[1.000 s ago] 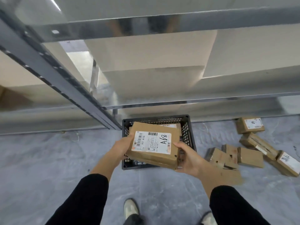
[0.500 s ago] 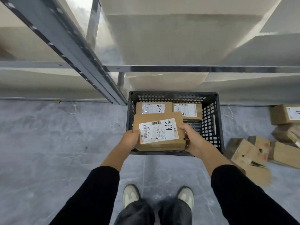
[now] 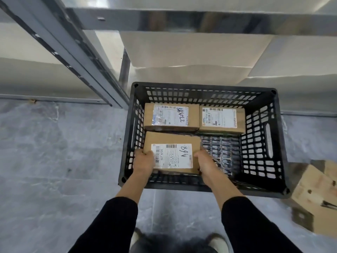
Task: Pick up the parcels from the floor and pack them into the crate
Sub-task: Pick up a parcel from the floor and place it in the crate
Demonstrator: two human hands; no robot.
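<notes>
A black slatted crate (image 3: 262,143) stands on the grey floor in front of me. Two brown parcels lie side by side along its far wall: one with a handwritten label (image 3: 171,116) on the left, one with a printed label (image 3: 221,119) on the right. A third parcel (image 3: 173,151) marked "A68" sits low in the crate's near left corner. My left hand (image 3: 144,161) grips its left end. At its right end my right hand (image 3: 205,162) holds on. Whether it rests on the crate bottom I cannot tell.
A loose cardboard parcel (image 3: 317,196) lies on the floor just right of the crate. Grey metal racking (image 3: 76,57) with large boxes rises behind and to the left. My shoes (image 3: 217,241) are at the bottom edge. The crate's near right part shows bare bottom.
Both hands have lowered the A68 parcel from above the crate rim down into its near left corner. My view has dropped closer to the crate.
</notes>
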